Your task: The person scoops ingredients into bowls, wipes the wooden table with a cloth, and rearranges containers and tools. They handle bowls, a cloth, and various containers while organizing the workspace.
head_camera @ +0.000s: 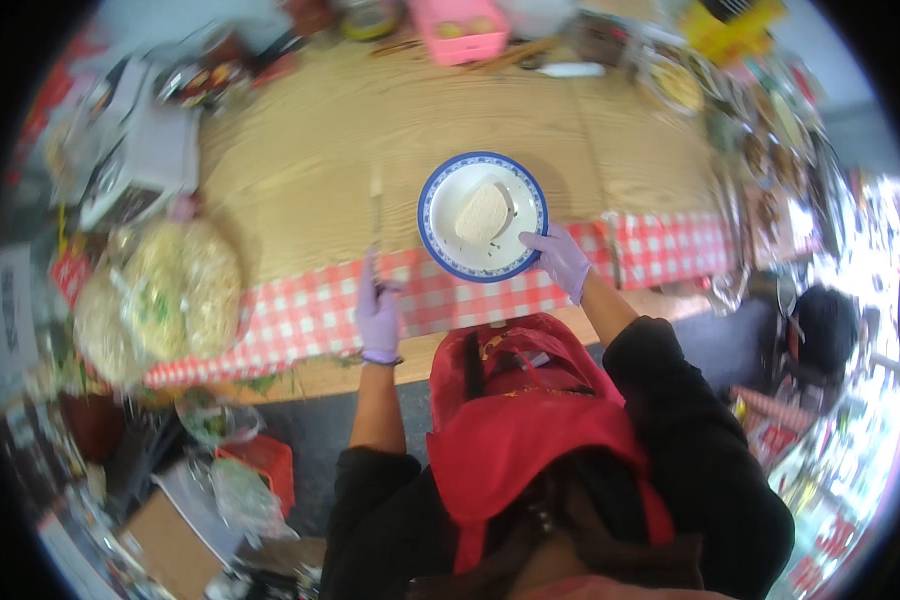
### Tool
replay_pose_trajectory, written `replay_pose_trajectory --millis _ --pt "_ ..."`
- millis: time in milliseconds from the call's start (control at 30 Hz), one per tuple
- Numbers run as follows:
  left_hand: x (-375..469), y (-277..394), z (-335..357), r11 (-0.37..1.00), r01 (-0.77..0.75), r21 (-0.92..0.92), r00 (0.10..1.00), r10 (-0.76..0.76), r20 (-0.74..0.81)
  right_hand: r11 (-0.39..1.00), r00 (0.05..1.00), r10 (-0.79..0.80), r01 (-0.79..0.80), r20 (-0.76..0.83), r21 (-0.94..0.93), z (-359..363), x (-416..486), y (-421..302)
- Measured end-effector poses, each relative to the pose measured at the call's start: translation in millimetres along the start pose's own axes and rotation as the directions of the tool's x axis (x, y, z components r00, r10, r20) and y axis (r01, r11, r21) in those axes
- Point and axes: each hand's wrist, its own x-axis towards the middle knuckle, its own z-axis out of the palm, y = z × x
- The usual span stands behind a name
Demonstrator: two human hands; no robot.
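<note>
My right hand (pixel 562 262), in a thin purple glove, grips the lower right rim of a white dish with a blue patterned border (pixel 435 244). In the dish sits a pale, rounded oval lump of food (pixel 482 213), and small dark specks lie around it. My left hand (pixel 379 319), gloved the same way, is to the left of the dish, over the checked cloth. Its fingers close on a slim tool (pixel 376 214), thin and pale at the far end; blur hides its exact kind. The dish and the tool do not touch.
A wooden tabletop (pixel 390 112) bears a red-and-white checked cloth (pixel 300 315) along its near side. Clear bags of pale food (pixel 161 292) stand at left, near a grey-white appliance (pixel 146 142). A pink container (pixel 461 34) is at the back. Utensils and dishes crowd the right.
</note>
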Motion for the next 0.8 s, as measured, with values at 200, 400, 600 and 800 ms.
replay_pose_trajectory --millis 200,400,600,800 --pt "-12 -5 32 0.943 0.278 -0.185 0.960 -0.266 0.085 0.982 0.957 -0.079 0.122 -0.278 0.141 -135 -125 23" --pt "-38 22 122 0.911 0.398 -0.110 0.913 -0.382 0.146 0.940 0.793 0.061 0.160 -0.607 0.302 -266 -254 86" --pt "-70 46 244 0.884 0.466 -0.049 0.882 -0.468 -0.058 0.866 0.490 0.214 0.304 -0.845 0.396 -422 -347 125" --pt "-119 84 342 0.875 0.483 0.030 0.876 -0.483 -0.017 0.922 0.156 0.221 0.288 -0.963 0.258 -649 -342 91"
